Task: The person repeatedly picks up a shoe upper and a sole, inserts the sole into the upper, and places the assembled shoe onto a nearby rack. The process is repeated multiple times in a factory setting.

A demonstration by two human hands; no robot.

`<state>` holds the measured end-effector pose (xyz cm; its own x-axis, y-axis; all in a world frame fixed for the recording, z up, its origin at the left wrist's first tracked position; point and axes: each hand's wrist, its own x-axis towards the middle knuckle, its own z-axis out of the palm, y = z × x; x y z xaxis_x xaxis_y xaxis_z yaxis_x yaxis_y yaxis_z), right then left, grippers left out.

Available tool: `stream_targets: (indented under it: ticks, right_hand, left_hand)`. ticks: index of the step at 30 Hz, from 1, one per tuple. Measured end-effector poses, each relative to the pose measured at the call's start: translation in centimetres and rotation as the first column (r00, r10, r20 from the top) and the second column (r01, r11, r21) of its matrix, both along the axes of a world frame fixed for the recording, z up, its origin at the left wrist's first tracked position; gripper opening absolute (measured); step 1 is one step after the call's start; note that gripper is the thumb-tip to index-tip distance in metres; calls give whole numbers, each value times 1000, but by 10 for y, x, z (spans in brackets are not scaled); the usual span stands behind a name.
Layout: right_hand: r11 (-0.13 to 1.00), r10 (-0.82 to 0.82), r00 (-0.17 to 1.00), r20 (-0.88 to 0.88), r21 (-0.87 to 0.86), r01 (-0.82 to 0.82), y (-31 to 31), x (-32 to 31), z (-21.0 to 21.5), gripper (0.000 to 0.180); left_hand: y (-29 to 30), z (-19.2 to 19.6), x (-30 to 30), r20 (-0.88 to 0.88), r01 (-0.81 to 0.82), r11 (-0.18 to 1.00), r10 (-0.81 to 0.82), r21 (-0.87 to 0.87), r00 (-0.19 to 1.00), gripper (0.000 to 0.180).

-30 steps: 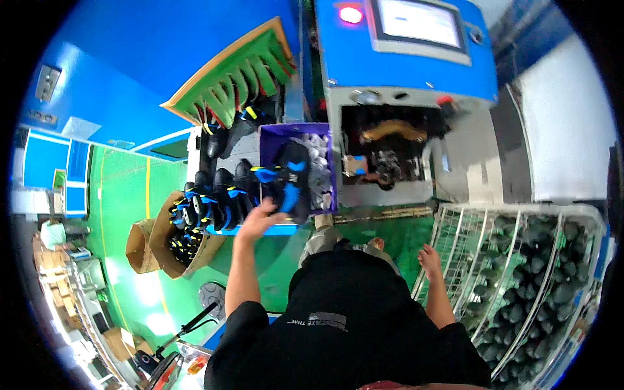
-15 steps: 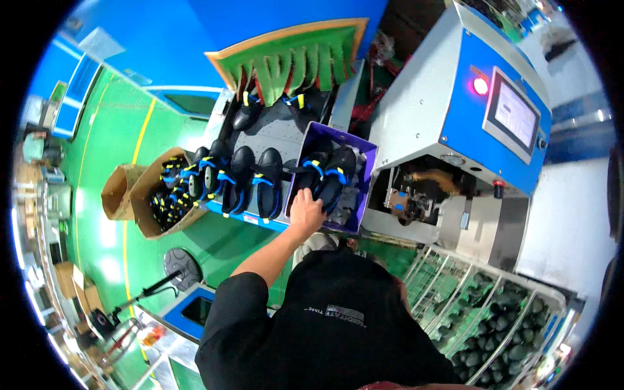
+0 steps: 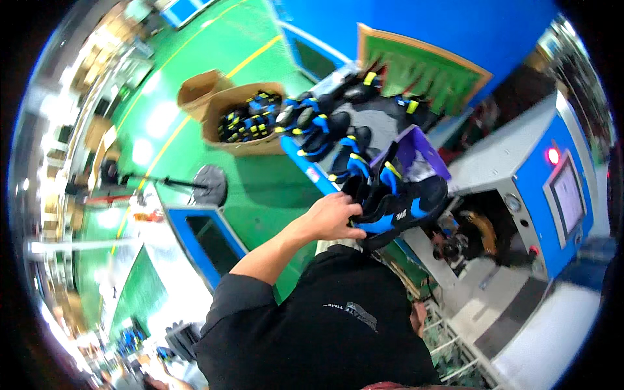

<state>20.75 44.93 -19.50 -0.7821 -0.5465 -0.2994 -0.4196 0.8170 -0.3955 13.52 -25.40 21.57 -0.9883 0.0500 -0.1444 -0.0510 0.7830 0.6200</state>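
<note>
A pair of black shoes with blue trim and yellow tabs (image 3: pixel 426 203) is raised in front of the purple box (image 3: pixel 407 147). My left hand (image 3: pixel 333 217) has its fingers closed at the heel end of the pair, and the near shoe hides part of the far one. Grey paper shows inside the box. Left of it, more shoes of the same kind (image 3: pixel 317 140) stand in a row along the conveyor's edge. Only a sliver of my right hand (image 3: pixel 419 317) appears beside my black shirt; its fingers are hidden.
To the right stands a blue and white machine (image 3: pixel 513 156) with a lit red lamp and screen. A green strip curtain (image 3: pixel 422 73) hangs over the conveyor's opening. On the green floor sit two cardboard boxes, one full of shoes (image 3: pixel 253 144). A wire rack (image 3: pixel 458 354) is lower right.
My left hand has lifted the pair of shoes out of the purple box and toward me. The view has turned, shifting the scene.
</note>
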Motion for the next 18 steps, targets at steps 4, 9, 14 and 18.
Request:
stream_targets:
  ticks: [4, 9, 14, 18]
  right_hand:
    - [900, -370, 755, 542, 7, 436, -83, -56, 41, 33]
    - [851, -407, 592, 696, 54, 522, -141, -112, 77, 42]
    - [839, -375, 502, 779, 55, 542, -194, -154, 143, 54]
    - [954, -224, 700, 679, 6, 299, -196, -172, 133, 56]
  left_hand:
    - [-13, -43, 143, 21, -243, 966, 246, -86, 969, 50]
    - [-23, -79, 330, 168, -566, 688, 691, -454, 703, 50]
    - [-41, -76, 554, 22, -805, 102, 994, -584, 110, 56]
    - [-86, -46, 691, -593, -200, -739, 647, -644, -479, 28]
